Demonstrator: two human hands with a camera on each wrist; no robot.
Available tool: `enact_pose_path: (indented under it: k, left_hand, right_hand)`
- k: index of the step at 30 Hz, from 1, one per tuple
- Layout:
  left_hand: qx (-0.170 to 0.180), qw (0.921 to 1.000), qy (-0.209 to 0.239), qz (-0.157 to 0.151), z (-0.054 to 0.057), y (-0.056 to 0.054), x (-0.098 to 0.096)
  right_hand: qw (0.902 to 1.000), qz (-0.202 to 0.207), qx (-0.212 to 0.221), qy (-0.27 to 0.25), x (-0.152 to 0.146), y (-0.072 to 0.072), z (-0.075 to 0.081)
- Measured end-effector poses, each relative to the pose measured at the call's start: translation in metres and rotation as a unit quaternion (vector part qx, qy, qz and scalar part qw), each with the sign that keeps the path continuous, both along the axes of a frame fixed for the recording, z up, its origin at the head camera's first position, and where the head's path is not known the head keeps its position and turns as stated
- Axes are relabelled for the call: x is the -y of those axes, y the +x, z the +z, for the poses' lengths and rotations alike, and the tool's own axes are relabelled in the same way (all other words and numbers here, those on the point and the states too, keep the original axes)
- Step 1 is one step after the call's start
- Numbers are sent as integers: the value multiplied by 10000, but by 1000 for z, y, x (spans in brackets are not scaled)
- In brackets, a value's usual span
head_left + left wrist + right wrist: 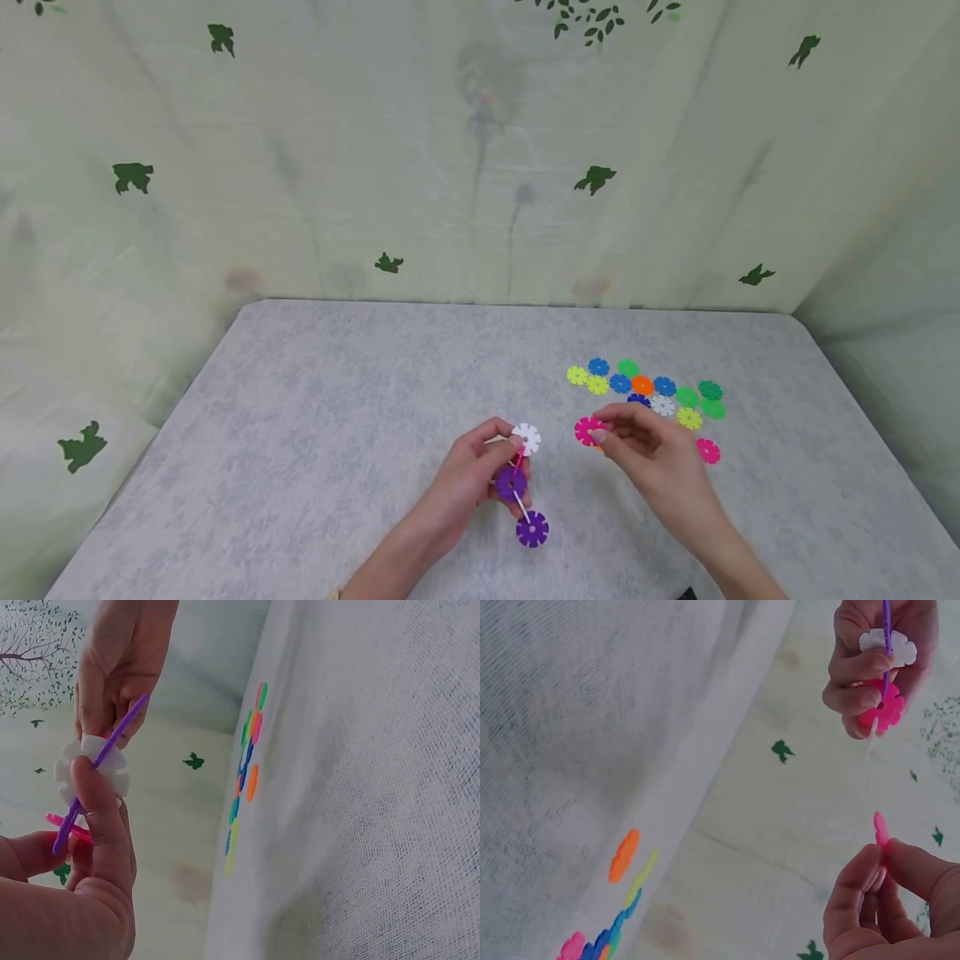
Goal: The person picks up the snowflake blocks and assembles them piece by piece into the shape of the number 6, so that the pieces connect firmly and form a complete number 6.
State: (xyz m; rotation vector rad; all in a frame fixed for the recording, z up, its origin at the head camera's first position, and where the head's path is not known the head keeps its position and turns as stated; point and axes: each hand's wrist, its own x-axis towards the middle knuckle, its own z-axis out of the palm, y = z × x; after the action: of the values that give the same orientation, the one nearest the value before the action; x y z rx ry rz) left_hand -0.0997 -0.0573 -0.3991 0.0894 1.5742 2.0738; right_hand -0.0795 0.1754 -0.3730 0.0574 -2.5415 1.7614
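Observation:
My left hand [480, 467] grips a chain of notched plastic discs slotted into one another. A white disc [527, 439] is at its top, pinched near the thumb, with a pink disc [885, 706] edge-on below it in the head view. Farther down come a purple disc [511, 483], a white one seen edge-on, and another purple disc [532, 529] hanging lowest. To the right, my right hand [660, 458] pinches a single pink disc [587, 431] between thumb and fingertips, above the table and apart from the chain.
Loose discs in several colours lie on the grey table [300, 417] beyond and beside my right hand, among them a yellow disc [577, 376], an orange disc [642, 385] and a pink disc [708, 451]. A pale curtain [315, 167] with leaf-green birds hangs behind the table.

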Motion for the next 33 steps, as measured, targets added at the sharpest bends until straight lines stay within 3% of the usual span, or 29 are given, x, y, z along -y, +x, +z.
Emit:
enact_pose_path:
  k: [12,22,33]
  left_hand:
    - [116,9997,36,-208,6,5,-3]
    - [260,9995,-82,-181,7,7,-2]
    - [41,9993,122,-341,5,6,1]
  right_hand:
    - [9997,155,93,-137,17,1,-9]
    - [9995,255,137,-110,23,1,-12]
    - [9994,292,-141,153,28,3,-15]
